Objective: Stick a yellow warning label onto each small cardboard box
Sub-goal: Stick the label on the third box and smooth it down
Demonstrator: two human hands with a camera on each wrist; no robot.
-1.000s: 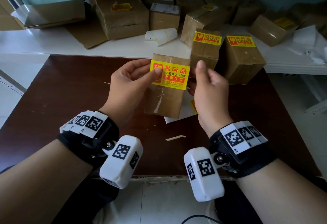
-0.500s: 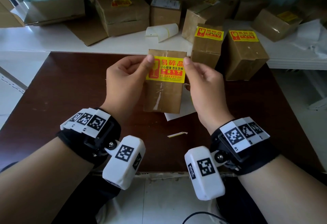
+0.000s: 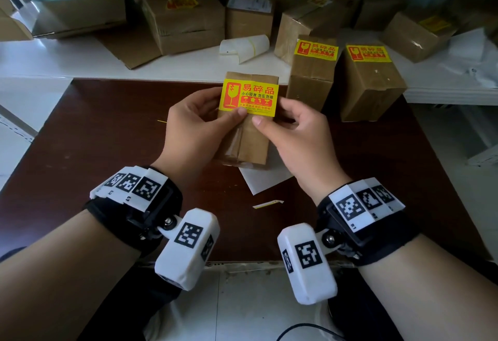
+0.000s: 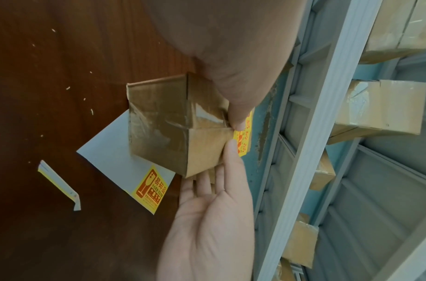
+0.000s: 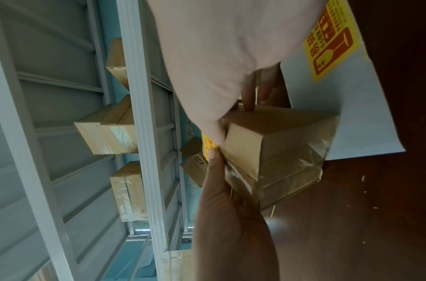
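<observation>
I hold a small brown taped cardboard box [image 3: 246, 141] upright over the dark wooden table [image 3: 107, 138]. A yellow warning label [image 3: 249, 96] with red print lies flat across the box's upper front. My left hand [image 3: 199, 125] grips the box's left side, its thumb [image 3: 238, 113] pressing the label's lower edge. My right hand [image 3: 293, 130] grips the right side, thumb [image 3: 257, 121] just below the label. In the left wrist view both thumbs meet at the box [image 4: 173, 125] edge. The right wrist view shows the box [image 5: 279, 152] from below.
Two labelled boxes [image 3: 312, 76] [image 3: 369, 82] stand at the table's back right. Several more boxes are piled on the white shelf [image 3: 67, 60] behind, beside a curled backing roll [image 3: 244, 47]. A white liner sheet [image 4: 115, 152] with a spare label [image 4: 150, 190] lies under the box; a peeled strip [image 3: 268, 203] lies nearer me.
Both thumbs have slid from the label's upper corners down to its lower edge. The box has shifted slightly away from me.
</observation>
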